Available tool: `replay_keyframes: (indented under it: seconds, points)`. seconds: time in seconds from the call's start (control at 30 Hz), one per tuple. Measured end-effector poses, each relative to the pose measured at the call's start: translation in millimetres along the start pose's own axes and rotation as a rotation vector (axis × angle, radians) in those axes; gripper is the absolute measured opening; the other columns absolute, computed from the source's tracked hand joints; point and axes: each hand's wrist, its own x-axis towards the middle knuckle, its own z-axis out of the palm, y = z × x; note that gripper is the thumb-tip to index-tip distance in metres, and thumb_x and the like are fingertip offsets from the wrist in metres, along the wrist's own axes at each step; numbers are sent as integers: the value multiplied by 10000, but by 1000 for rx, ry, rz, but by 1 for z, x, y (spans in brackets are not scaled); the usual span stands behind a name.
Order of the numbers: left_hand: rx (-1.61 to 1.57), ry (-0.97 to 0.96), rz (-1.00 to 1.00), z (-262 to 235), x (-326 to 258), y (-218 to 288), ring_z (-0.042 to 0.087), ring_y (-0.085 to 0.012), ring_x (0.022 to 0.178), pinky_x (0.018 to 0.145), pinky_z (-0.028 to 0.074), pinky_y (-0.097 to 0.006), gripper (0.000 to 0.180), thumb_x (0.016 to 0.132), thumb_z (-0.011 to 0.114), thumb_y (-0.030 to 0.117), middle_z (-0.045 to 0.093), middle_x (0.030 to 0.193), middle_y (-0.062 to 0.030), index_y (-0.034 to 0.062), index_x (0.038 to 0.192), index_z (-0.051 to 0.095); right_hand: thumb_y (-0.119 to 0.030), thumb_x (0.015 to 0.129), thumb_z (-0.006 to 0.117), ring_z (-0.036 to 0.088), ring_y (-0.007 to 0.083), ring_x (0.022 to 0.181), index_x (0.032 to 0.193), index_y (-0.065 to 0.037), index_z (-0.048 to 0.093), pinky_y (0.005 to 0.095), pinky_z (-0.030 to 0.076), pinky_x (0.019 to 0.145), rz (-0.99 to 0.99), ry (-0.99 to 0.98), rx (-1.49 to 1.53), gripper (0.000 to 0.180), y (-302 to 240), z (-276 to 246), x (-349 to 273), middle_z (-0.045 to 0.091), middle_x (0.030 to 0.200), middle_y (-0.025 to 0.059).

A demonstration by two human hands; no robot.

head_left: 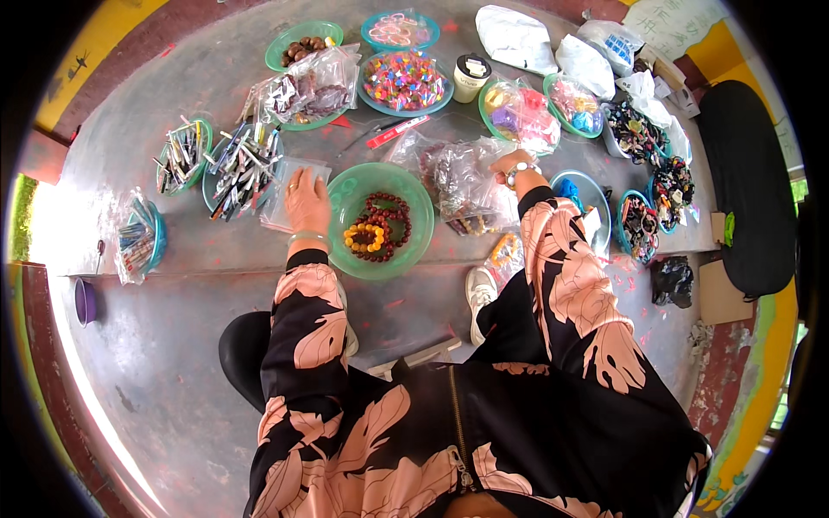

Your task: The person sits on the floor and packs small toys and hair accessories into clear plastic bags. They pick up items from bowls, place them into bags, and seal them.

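Observation:
My left hand lies palm down on a stack of flat see-through plastic bags, fingers stretched forward. Just right of it stands a green plastic bowl with dark red bead bracelets and a yellow bead bracelet inside. My right hand, with a watch on the wrist, has its fingers closed at the edge of a see-through plastic bag. That bag is part of a heap holding dark beaded strings. The right fingertips are partly hidden.
Pens fill two bowls at left. Farther back are a bowl of colourful small pieces, a bowl of brown beads and a lidded cup. Hair ties fill baskets at right. A step edge crosses before my feet.

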Motion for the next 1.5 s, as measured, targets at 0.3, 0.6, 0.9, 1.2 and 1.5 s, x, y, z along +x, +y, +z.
replay_keyframes:
  seconds: [0.3,0.6,0.9,1.2,1.5]
  points:
    - [-215,-54,502,-74,34,93,548,-322,947,838,430,-397,166,787,547,139,615,938,-143,25,880,624,-199,748,528,632,202,592,621,-66,599,368,453,464,-573,130,-386,197,-31,13,-11,615,624,90]
    - [-626,-445,24,-81,7,127,590,-301,695,677,456,-333,222,807,534,169,627,735,-146,-41,833,602,-153,720,571,632,188,545,825,7,612,279,493,509,-538,90,248,196,-59,-17,-96,629,663,94]
    - [-1392,-838,-774,-64,-5,122,511,-150,862,770,442,-315,293,824,558,125,548,939,-31,26,1096,512,-194,815,598,592,98,646,865,-22,616,211,468,576,-906,-362,522,180,-65,-61,-180,620,723,27]
    - [-1799,-922,-621,-85,10,137,580,-175,920,817,458,-361,326,851,459,57,588,1047,-65,40,1176,488,-200,849,580,572,106,634,822,-66,591,222,456,560,-800,-447,959,137,-60,-87,-167,614,734,23]
    - [-1685,-810,-456,-93,23,130,598,-94,784,644,477,-227,187,858,521,62,624,916,-21,23,1032,579,-193,834,582,585,107,681,874,-58,605,229,465,581,-712,-343,829,142,-52,-87,-152,627,771,31]
